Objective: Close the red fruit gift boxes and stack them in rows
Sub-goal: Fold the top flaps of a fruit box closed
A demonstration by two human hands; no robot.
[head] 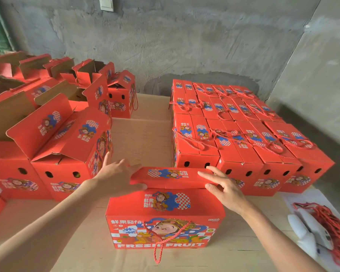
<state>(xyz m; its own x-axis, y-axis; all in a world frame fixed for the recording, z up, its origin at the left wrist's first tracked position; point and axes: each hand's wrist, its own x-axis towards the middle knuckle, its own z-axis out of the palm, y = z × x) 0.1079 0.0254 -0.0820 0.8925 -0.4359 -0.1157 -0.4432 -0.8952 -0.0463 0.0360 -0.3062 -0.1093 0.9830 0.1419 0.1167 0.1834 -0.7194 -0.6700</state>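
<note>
A red fruit gift box printed "FRESH FRUIT" stands in front of me on the cardboard-covered surface. Its far top flap is folded down over the near one. My left hand presses the flap's left end, thumb under its edge. My right hand rests on the flap's right end with fingers spread. A red rope handle dangles down the box front. Closed boxes stand in tight rows at the right. Open boxes with raised flaps crowd the left.
A bundle of red rope handles lies at the right edge beside a white object. A lone box stands at the back near the grey concrete wall. A bare strip of cardboard runs between the two groups.
</note>
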